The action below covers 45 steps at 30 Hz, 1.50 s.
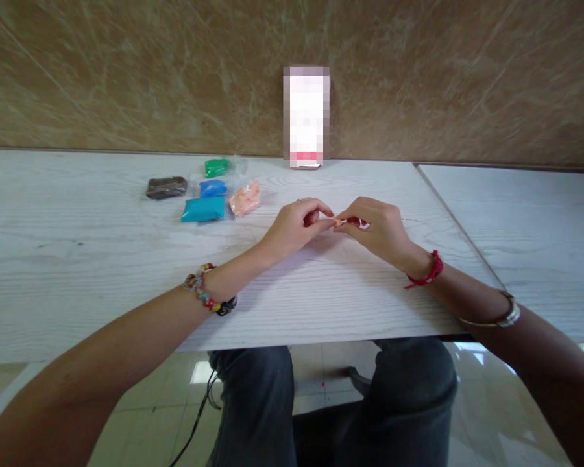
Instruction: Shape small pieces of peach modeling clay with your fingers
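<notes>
Above the white table, my left hand point(294, 224) and my right hand point(382, 224) meet fingertip to fingertip. Pinched between the thumbs and fingers of both is a small piece of peach-coloured modelling clay point(339, 222), mostly covered by the fingertips. Left of my hands lies a clear packet of peach clay point(246, 199), nearest to my left hand. Around it are a turquoise packet point(203, 209), a blue packet point(213, 189), a green packet point(217, 168) and a brown packet point(167, 188).
A phone with a bright, blurred-out screen point(306, 113) leans upright against the brown marbled wall point(126, 78). The white wood-grain table point(102, 272) has a seam on the right. Below its front edge are my knees point(413, 389) and a black cable point(197, 418).
</notes>
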Motion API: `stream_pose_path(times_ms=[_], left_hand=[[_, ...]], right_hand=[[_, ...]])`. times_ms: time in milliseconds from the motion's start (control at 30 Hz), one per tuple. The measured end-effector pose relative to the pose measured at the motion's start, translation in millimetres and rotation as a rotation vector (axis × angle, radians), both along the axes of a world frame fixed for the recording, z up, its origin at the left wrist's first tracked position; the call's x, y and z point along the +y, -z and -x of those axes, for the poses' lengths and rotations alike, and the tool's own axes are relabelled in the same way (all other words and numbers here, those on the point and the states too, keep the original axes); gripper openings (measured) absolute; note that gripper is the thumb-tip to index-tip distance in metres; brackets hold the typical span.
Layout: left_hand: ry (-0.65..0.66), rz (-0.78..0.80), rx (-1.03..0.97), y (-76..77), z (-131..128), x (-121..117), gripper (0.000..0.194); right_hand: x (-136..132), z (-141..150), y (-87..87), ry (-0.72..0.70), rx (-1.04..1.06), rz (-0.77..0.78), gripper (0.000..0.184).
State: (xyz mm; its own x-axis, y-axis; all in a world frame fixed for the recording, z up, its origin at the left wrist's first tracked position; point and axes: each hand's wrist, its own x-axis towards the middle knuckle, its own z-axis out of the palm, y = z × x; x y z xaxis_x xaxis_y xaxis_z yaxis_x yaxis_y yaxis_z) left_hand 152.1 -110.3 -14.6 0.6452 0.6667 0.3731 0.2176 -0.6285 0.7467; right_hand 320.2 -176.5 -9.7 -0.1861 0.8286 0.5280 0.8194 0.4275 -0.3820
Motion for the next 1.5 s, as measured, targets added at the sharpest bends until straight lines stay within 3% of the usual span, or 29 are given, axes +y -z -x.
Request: stream_pose_path(times_ms=[267, 467, 767, 1000, 1233, 1400, 1500], left_hand=[[0.061, -0.120, 0.061, -2.1, 0.7, -1.8, 0.010], [0.050, -0.078, 0.026, -2.3, 0.7, 0.1, 0.013], [0.027, -0.008, 0.052, 3.1, 0.3, 3.3, 0.012], [0.042, 0.001, 0.056, 3.3, -0.7, 2.6, 0.012], [0.016, 0.063, 0.058, 3.2, -0.6, 3.8, 0.013], [0.022, -0.031, 0.068, 2.3, -0.2, 2.9, 0.013], [0.007, -0.044, 0.075, 2.0, 0.4, 2.9, 0.007]], right_hand=[[-0.4, 2.7, -1.7, 0.025, 0.035, 0.072, 0.010], [1.3, 0.8, -6.1, -0.018, 0.172, 0.221, 0.023], [6.1, 3.1, 3.0, 0.006, 0.353, 0.333, 0.027], [4.8, 6.8, 3.9, 0.039, 0.378, 0.332, 0.024], [5.7, 3.2, 1.7, 0.023, 0.330, 0.342, 0.036], [3.2, 6.1, -0.5, 0.010, 0.159, 0.238, 0.020], [3.8, 7.7, 0.8, 0.019, 0.172, 0.238, 0.017]])
